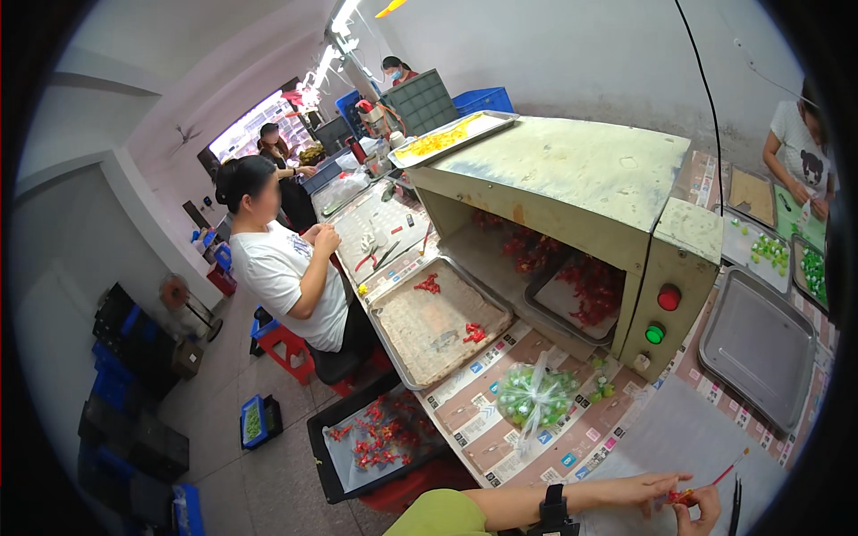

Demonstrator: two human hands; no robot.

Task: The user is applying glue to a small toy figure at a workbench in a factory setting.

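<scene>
At the lower right, over a pale sheet (657,438) on the table, my left hand (645,491) pinches a small red piece (681,496) between its fingertips. Close against it, my right hand (704,511) is closed, its fingertips almost meeting the left ones at the piece. A thin red brush-like stick (728,468) slants up and away from the right hand and seems gripped in it; its lower end is hidden by the fingers. Dark tweezers (736,507) lie just right of that hand. The red piece's exact shape is too small to make out.
A beige box-shaped machine (554,165) holds red pieces inside. Before it sit a knotted bag of green-and-white pieces (536,393) and a worn tray (429,326). A grey metal tray (760,344) lies right. Co-workers (290,277) sit left and at the far right (795,147).
</scene>
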